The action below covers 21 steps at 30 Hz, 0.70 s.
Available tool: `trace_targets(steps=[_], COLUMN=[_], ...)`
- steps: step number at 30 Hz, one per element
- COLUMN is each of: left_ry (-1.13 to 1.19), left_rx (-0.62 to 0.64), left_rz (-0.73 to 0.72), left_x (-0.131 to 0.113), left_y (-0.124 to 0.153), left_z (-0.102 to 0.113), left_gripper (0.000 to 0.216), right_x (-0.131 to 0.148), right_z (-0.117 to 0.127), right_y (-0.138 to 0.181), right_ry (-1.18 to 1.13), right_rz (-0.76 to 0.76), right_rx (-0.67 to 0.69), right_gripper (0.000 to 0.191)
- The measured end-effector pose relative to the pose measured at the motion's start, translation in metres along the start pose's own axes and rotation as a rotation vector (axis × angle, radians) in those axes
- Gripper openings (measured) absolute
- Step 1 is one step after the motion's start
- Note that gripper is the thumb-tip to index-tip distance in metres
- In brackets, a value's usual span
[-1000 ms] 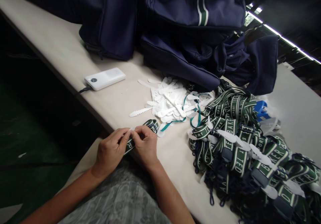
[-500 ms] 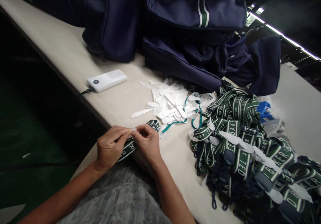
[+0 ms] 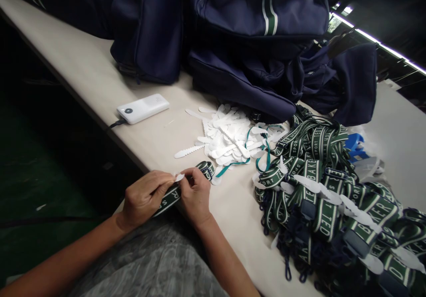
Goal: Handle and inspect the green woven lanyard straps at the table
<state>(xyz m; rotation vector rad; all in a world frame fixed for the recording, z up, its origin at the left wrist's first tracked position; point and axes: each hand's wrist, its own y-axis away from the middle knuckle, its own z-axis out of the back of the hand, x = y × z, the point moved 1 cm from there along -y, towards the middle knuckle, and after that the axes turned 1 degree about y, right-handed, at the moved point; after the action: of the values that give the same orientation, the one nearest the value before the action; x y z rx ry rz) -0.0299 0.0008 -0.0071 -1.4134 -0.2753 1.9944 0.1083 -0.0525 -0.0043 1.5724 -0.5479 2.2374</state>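
Observation:
My left hand (image 3: 143, 197) and my right hand (image 3: 195, 195) meet at the near edge of the beige table (image 3: 83, 70). Between them they pinch a folded green-and-white lettered strap (image 3: 173, 194), whose looped end (image 3: 206, 169) lies on the table past my right fingers. A small white plastic tie (image 3: 179, 177) sticks up between my fingertips, around the strap. A pile of loose white ties (image 3: 226, 135) lies just beyond my hands.
A large heap of the same green straps with white ties (image 3: 326, 199) fills the right. Navy bags (image 3: 253, 35) are stacked at the back. A white power bank (image 3: 143, 108) with a cable lies to the left. A blue object (image 3: 354, 146) sits behind the heap.
My fingers have worked the white tie on the strap, and its tip now shows between them. The view has shifted slightly; both hands stay in the same spot.

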Motion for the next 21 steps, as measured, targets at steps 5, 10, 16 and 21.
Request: trace_targets(steps=[5,10,16,21], left_ry=[0.376,0.362,0.215,0.225], left_rx=[0.162,0.293,0.017,-0.062], left_rz=[0.605,0.725,0.676,0.724], left_x=[0.005,0.006,-0.023,-0.047], left_y=[-0.016,-0.028,-0.011,-0.003], left_z=[0.006,0.002,-0.009,-0.012], left_gripper=[0.029,0.032,0.030,0.032], right_x=[-0.001,0.010,0.030,0.028], right_z=[0.000,0.004,0.013,0.015], right_y=[0.002,0.012,0.038,0.034], right_ry=[-0.026,0.037,0.124,0.002], right_rz=[0.129,0.154,-0.060,-0.307], right_rx=[0.025,-0.136,-0.115,-0.080], right_gripper=[0.008,0.006,0.032,0.036])
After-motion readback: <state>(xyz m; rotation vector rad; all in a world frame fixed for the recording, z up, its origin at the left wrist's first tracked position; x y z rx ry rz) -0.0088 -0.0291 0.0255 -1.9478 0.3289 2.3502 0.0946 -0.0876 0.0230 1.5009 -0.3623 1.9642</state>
